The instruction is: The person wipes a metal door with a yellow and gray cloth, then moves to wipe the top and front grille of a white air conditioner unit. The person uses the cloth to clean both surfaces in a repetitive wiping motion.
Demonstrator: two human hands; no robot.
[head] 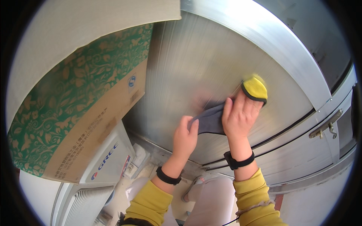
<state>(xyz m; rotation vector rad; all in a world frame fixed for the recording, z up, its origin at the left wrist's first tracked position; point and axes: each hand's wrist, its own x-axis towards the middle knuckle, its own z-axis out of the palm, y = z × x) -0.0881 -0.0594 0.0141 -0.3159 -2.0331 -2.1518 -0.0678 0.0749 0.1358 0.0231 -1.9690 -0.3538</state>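
My left hand (185, 135) pinches one end of a dark grey cloth (210, 120) between thumb and fingers, in front of a brushed metal door panel (181, 76). To its right, my right hand (240, 115) lies flattened towards the panel, its fingers together and their tips covered by a yellow cloth piece with dark edging (255, 88). The grey cloth reaches from my left hand to behind my right hand. Whether the yellow and grey parts are one cloth is hidden. The panel faintly mirrors hand and cloth.
At the left, a cardboard box with green floral print (93, 82) stands on a white Gree appliance (113, 158). The metal door frame (282, 34) curves along the upper right, and a door handle (329, 127) sits at the right. Below, tiled floor and my legs (212, 200) show.
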